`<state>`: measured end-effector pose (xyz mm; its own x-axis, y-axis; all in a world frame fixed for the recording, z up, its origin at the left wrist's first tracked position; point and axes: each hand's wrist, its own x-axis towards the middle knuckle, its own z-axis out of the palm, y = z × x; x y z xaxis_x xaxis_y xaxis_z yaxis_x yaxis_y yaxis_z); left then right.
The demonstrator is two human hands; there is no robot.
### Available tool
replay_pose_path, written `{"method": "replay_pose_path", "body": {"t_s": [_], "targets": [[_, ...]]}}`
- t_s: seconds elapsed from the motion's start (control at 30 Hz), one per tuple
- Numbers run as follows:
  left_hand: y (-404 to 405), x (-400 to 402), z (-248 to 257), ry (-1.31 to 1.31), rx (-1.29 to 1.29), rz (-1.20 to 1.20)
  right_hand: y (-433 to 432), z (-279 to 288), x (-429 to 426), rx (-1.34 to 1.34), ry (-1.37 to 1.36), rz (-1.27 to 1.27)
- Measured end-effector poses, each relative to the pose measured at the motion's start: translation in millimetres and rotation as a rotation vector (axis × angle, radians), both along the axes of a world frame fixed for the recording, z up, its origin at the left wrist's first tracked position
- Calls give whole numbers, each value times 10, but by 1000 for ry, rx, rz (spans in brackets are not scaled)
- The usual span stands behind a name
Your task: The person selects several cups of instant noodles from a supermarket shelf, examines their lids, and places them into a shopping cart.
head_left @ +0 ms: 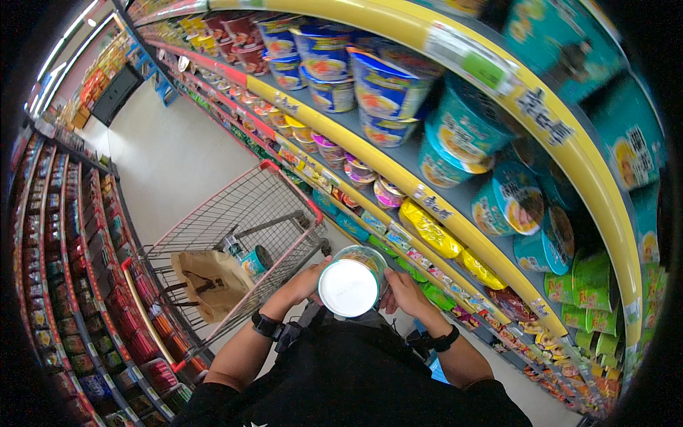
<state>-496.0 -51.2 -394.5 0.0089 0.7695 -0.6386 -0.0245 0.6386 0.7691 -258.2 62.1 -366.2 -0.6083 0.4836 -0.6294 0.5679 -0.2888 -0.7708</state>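
Observation:
Between my two hands, close to my chest, is a large instant noodle cup (pixel 348 288) with its white round base facing up towards me. My left hand (pixel 308 278) grips its left side and my right hand (pixel 401 291) its right side. To the left stands a wire shopping cart (pixel 224 197) with red corners. In it lie a brown paper bag (pixel 205 283), a teal noodle cup (pixel 256 260) and a clear item beside it. Similar teal cups (pixel 464 128) fill the shelf on the right, some stacked, a few tipped on their sides.
Yellow-edged store shelves (pixel 373 152) run along my right, holding blue noodle cups (pixel 389 85), yellow packets (pixel 432 227) and green packets (pixel 592 288). Another shelf unit (pixel 80 267) lines the left side. Beyond the cart, the pale aisle floor (pixel 171 139) leads towards a dark cabinet (pixel 114 93).

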Motion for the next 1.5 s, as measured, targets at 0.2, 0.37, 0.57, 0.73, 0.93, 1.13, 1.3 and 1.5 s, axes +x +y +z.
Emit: {"method": "replay_pose_path", "body": {"t_s": [0.2,0.37,0.57,0.73,0.93,1.13,1.3,1.5], "targets": [[-232,-609,-175,-410,-158,124,103,188,-718,189,-79,43],[-423,-1044,-214,-654,-192,-83,159,157,-1388,425,75,26],[-647,-1173,-654,-544,21,-218,116,350,-2165,454,62,268],[-688,-1421,-849,-611,-56,-213,100,378,-2546,431,1,319],[-658,-1718,-597,-263,-75,-179,48,367,-2732,425,72,251],[-723,-1963,-681,-607,34,425,2,10,-2687,415,75,143],[-774,-2223,-821,-575,172,559,6,-377,-2830,261,55,59],[-859,-2419,-1021,-396,74,795,-61,-1011,-3125,164,31,89]]}}
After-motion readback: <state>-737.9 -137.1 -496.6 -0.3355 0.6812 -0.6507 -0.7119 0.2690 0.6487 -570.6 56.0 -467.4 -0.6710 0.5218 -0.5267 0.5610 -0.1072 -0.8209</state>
